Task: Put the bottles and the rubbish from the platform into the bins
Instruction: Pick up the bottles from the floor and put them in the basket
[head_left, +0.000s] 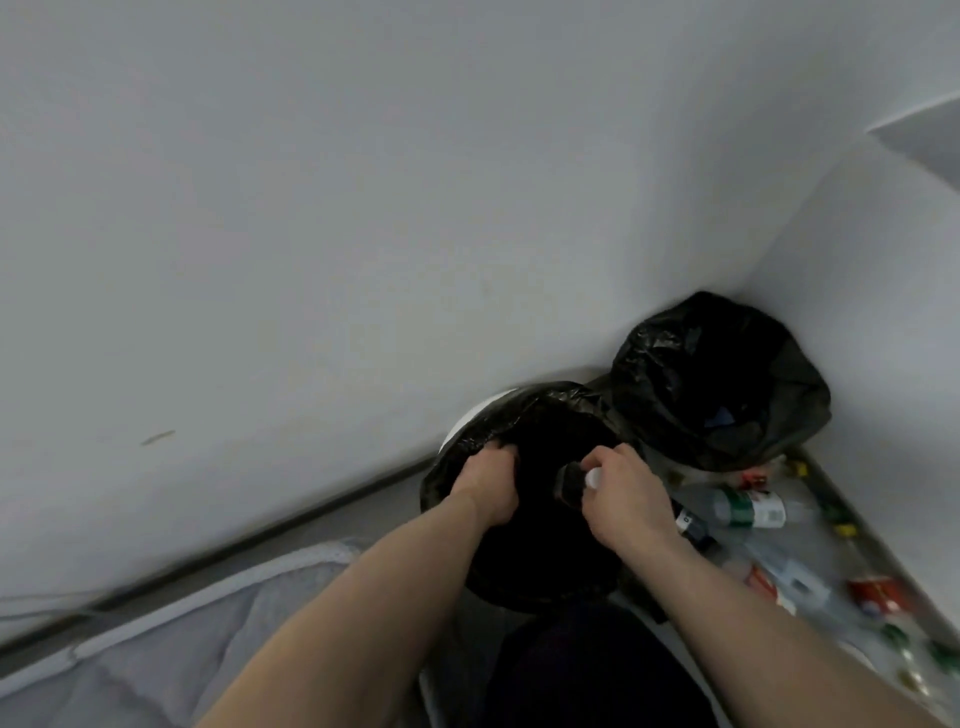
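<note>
- Far left: a grey quilted mat (171, 618) lies along the foot of the white wall (260, 208). No rubbish shows on it.
- My left hand (488, 483) is at the left rim of the near white round bin lined with a black plastic bag (462, 447); the fingers are curled over the bag's edge and grip it, holding the mouth open.
- My right hand (623, 493) is at the right rim of the same bin, fingers closed round a dark bottle with a white cap (576, 480), which sits over the opening. Judgement: this bottle is at the point of going in, not yet released.
- Near bin's inside is too dark to tell what it holds.
- Second bin with a crumpled black bag (717, 379) stands in the corner, just behind and to the right; something bluish lies inside, unclear.
- Right: the pale platform (821, 551) carries plenty: a clear plastic bottle with a green and white label (748, 509), another clear bottle (789, 577), a red can (878, 592), small green and yellow scraps.
- Judgement: task is early to midway; most of the platform's litter is left.
</note>
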